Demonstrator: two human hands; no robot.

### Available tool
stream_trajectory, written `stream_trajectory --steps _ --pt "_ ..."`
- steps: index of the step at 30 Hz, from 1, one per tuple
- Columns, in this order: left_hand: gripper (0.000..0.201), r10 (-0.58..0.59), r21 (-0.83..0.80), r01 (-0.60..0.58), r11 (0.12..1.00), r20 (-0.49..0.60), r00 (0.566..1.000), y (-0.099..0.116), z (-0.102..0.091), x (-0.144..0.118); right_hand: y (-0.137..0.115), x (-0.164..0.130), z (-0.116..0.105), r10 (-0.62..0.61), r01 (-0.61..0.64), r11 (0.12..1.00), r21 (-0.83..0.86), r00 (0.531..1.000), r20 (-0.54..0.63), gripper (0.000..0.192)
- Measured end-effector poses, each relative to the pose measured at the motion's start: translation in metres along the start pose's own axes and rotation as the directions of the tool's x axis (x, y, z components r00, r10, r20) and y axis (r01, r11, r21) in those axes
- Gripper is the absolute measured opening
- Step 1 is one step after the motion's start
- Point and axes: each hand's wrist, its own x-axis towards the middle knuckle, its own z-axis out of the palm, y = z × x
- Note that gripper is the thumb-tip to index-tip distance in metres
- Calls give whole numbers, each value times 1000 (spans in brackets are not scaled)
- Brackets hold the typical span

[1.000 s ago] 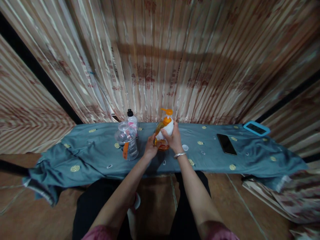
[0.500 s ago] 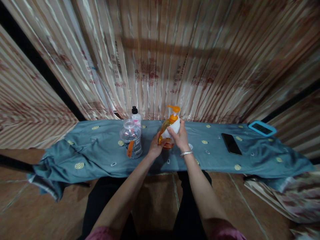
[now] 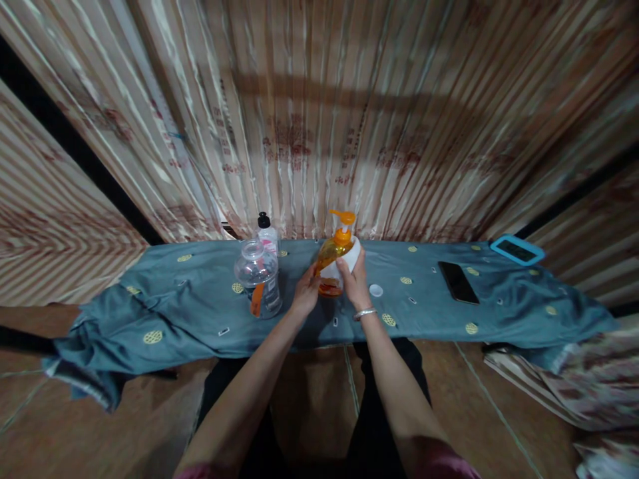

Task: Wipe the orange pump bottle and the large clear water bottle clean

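An orange pump bottle [image 3: 335, 249] of amber liquid stands about upright near the middle of the cloth-covered surface, its spout pointing left. My left hand [image 3: 306, 291] is closed round the lower left side of the bottle. In my right hand [image 3: 355, 278] is a white tissue [image 3: 344, 261], or a thin cloth, pressed against the bottle's right and front. The thumb lies on top of it, and the other fingers are partly hidden behind. Just right of that hand lies a small white round cap [image 3: 376, 291].
Left of my hands stands an uncapped clear plastic jar [image 3: 269, 289], with a black-capped bottle [image 3: 268, 234] behind it. A phone [image 3: 458, 282] and a blue-framed device [image 3: 517, 250] lie at the right. Behind the blue-grey patterned cloth [image 3: 190, 293] hangs a striped curtain [image 3: 299, 120].
The bottle looks more upright, and the tissue sits further toward its right side. The white cap, earlier partly behind my right wrist, now shows fully. The whole view has shifted slightly.
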Motion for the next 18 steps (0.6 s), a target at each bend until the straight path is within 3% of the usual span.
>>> stream_trajectory --steps 4,8,13,18 --pt "38 -26 57 25 998 19 999 9 -4 0 13 -19 4 53 -53 998 17 999 4 66" --pt "65 -30 118 23 993 57 998 12 -6 2 2 -24 -5 35 -35 999 6 998 56 62" --pt "77 -17 232 2 973 62 998 10 -2 2 -33 7 -11 -100 104 993 -54 992 71 74" --pt "74 68 214 -62 975 -21 997 3 5 -5 -35 32 2 -150 149 976 -159 989 2 60"
